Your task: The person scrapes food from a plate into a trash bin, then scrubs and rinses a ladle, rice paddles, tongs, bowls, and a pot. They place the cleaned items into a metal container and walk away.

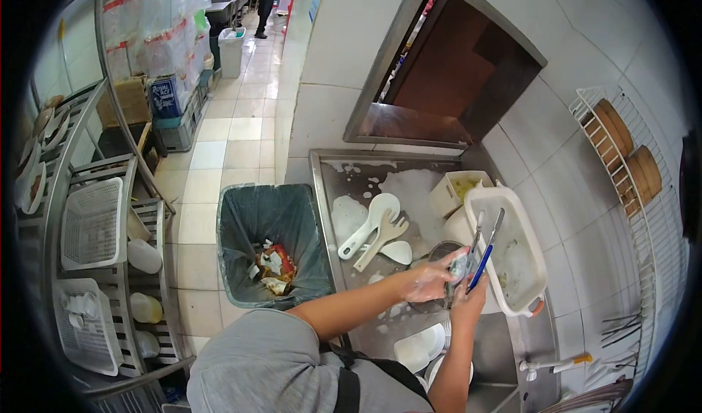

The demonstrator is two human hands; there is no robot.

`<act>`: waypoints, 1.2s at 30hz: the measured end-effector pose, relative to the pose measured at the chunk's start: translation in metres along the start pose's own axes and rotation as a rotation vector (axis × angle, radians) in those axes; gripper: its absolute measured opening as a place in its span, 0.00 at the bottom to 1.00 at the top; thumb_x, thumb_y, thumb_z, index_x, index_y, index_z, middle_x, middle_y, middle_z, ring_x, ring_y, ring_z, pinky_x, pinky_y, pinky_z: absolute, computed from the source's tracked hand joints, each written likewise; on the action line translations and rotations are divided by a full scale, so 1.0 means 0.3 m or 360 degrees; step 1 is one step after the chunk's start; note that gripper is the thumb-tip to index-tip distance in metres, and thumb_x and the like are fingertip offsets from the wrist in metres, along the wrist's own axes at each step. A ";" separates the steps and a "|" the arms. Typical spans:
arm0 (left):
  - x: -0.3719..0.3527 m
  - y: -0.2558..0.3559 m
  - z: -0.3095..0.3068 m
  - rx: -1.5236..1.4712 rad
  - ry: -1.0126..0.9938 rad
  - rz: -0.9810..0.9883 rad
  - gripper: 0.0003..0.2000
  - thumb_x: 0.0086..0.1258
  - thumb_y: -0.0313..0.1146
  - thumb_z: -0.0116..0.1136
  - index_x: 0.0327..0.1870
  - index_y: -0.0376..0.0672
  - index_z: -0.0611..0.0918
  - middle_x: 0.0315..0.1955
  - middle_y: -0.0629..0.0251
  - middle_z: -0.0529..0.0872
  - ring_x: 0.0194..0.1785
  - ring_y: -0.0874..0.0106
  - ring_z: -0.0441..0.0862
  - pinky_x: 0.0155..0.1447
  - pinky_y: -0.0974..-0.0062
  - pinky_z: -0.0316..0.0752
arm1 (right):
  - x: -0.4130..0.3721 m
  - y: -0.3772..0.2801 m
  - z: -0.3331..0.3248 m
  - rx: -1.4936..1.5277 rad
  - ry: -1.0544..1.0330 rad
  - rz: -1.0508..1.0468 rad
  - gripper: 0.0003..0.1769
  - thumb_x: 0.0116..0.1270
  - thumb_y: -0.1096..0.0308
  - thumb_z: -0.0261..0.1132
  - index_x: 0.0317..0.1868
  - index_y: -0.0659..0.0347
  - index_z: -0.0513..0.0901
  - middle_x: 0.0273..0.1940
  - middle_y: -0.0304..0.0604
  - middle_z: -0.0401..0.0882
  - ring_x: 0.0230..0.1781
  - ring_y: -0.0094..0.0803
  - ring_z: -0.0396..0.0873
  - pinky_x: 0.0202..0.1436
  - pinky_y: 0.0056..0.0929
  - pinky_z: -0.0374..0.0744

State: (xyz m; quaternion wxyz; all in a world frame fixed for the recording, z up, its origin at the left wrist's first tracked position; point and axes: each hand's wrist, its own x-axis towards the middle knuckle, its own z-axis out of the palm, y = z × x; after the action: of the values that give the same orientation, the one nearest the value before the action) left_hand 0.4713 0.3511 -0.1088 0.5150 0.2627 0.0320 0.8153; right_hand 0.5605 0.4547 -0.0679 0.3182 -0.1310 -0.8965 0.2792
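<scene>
My right hand (pixel 469 297) is closed around blue-handled metal tongs (pixel 480 268), whose two slim arms point up and away over the edge of a white tub (pixel 537 267). Close beside it, my left hand (pixel 428 280) is covered in suds and curls around a pale soapy pad (pixel 458 267) pressed against the tongs. Under the hands sits a round, dark metal bowl (pixel 441 252), partly hidden. To the left, a white ladle (pixel 371 226) and a cream slotted fork (pixel 384 237) lie on the foamy steel counter (pixel 336 172).
White dishes (pixel 424 346) sit in the sink (pixel 493 354) near my right forearm. A lined bin (pixel 234 259) with food scraps stands left of the counter. Behind the tub is a cream square container (pixel 457 192). A wire rack (pixel 621 157) hangs on the right wall; another person (pixel 267 4) stands far off.
</scene>
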 end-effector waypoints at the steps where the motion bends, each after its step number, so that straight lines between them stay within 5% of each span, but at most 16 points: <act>1: -0.009 -0.012 0.004 0.0042 0.0022 0.0064 0.34 0.69 0.26 0.49 0.74 0.57 0.52 0.65 0.65 0.63 0.65 0.67 0.65 0.68 0.60 0.61 | -0.001 0.006 -0.015 0.0063 -0.0052 0.0003 0.12 0.65 0.75 0.57 0.47 0.68 0.68 0.35 0.60 0.75 0.34 0.55 0.75 0.42 0.41 0.73; 6: 0.014 -0.045 -0.040 0.0197 0.0467 0.0373 0.37 0.65 0.21 0.49 0.75 0.52 0.52 0.65 0.65 0.66 0.66 0.68 0.65 0.70 0.66 0.58 | -0.073 -0.039 0.009 -0.0032 -0.0163 -0.0103 0.12 0.64 0.75 0.56 0.46 0.67 0.68 0.32 0.60 0.76 0.32 0.54 0.77 0.38 0.40 0.74; 10: 0.055 0.017 -0.070 0.1163 0.0903 0.0636 0.32 0.67 0.22 0.47 0.74 0.44 0.55 0.65 0.62 0.67 0.66 0.71 0.64 0.70 0.73 0.57 | -0.122 -0.031 0.033 -0.0001 -0.0275 0.0096 0.11 0.62 0.74 0.58 0.45 0.65 0.68 0.29 0.62 0.76 0.29 0.60 0.77 0.33 0.47 0.74; 13: 0.051 0.002 -0.015 0.1101 0.0880 0.0663 0.30 0.70 0.26 0.49 0.73 0.43 0.58 0.66 0.63 0.67 0.67 0.71 0.64 0.71 0.73 0.56 | -0.108 -0.045 0.013 -0.0052 -0.0264 0.0232 0.11 0.63 0.74 0.58 0.43 0.65 0.67 0.29 0.62 0.76 0.29 0.60 0.77 0.34 0.47 0.73; 15: 0.035 0.004 0.028 0.0231 0.0593 0.0535 0.29 0.72 0.31 0.50 0.73 0.43 0.58 0.66 0.63 0.65 0.68 0.71 0.63 0.72 0.71 0.54 | -0.094 -0.051 -0.004 -0.0061 -0.0210 0.0274 0.11 0.63 0.73 0.59 0.43 0.65 0.66 0.29 0.62 0.76 0.29 0.59 0.77 0.33 0.47 0.73; 18: 0.000 0.014 0.037 -0.0020 0.0350 0.0350 0.29 0.73 0.34 0.49 0.74 0.44 0.56 0.67 0.64 0.64 0.68 0.71 0.62 0.72 0.69 0.54 | -0.088 -0.044 -0.021 -0.0026 -0.0167 0.0282 0.12 0.64 0.72 0.59 0.43 0.65 0.65 0.28 0.61 0.76 0.27 0.59 0.77 0.32 0.46 0.73; 24: 0.034 -0.041 0.063 0.0478 0.0679 0.0423 0.40 0.66 0.24 0.55 0.75 0.43 0.44 0.64 0.56 0.64 0.63 0.66 0.66 0.68 0.68 0.59 | -0.123 -0.028 0.000 -0.0034 -0.0109 0.0112 0.12 0.63 0.74 0.61 0.41 0.63 0.66 0.22 0.52 0.72 0.20 0.49 0.74 0.26 0.39 0.71; 27: 0.056 -0.071 -0.004 0.1823 0.0855 0.0702 0.27 0.67 0.27 0.53 0.66 0.38 0.59 0.55 0.54 0.74 0.50 0.66 0.78 0.52 0.68 0.76 | -0.152 -0.022 0.009 -0.0100 -0.0183 0.0157 0.12 0.63 0.74 0.61 0.41 0.62 0.66 0.23 0.53 0.74 0.21 0.51 0.76 0.27 0.41 0.72; 30: 0.094 -0.066 -0.044 0.2285 0.1025 0.0911 0.27 0.64 0.26 0.53 0.65 0.38 0.60 0.52 0.42 0.75 0.56 0.54 0.75 0.59 0.64 0.69 | -0.160 -0.022 0.009 -0.0136 -0.0234 0.0234 0.13 0.63 0.73 0.62 0.43 0.62 0.66 0.24 0.56 0.76 0.24 0.54 0.78 0.28 0.43 0.73; 36: 0.189 0.023 -0.125 0.2272 0.1305 0.0903 0.21 0.66 0.29 0.53 0.60 0.40 0.65 0.29 0.45 0.82 0.36 0.53 0.82 0.41 0.58 0.74 | -0.156 -0.052 -0.007 -0.0306 -0.0260 0.0005 0.15 0.62 0.72 0.61 0.44 0.62 0.65 0.23 0.57 0.77 0.23 0.56 0.78 0.27 0.49 0.74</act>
State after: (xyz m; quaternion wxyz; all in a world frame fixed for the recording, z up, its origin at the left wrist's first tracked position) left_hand 0.4295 0.4048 -0.1164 -0.0476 0.2065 0.6519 0.7281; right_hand 0.5967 0.4236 -0.0809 0.2297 -0.1390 -0.9419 0.2021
